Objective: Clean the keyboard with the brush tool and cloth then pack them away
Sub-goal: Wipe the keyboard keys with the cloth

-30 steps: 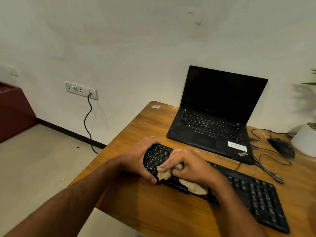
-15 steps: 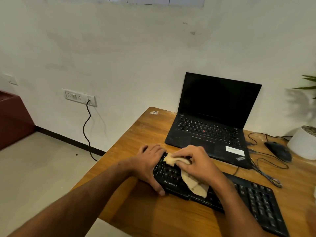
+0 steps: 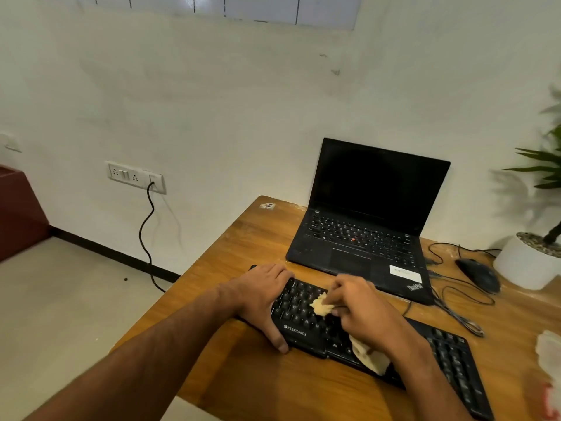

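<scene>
A black keyboard lies slanted across the near part of the wooden desk. My left hand grips its left end, fingers over the far edge and thumb on the front edge. My right hand holds a crumpled beige cloth against the keys left of the middle; another fold of the cloth hangs out under the wrist. No brush tool is visible.
An open black laptop stands behind the keyboard. A black mouse with tangled cables lies to its right, beside a white plant pot. A blurred white and red object sits at the right edge. The desk's left edge drops to the floor.
My right hand with the cloth slid from the keyboard's front edge to the far rows, then back to the middle rows. The left hand stayed on the left end. The view tilted up.
</scene>
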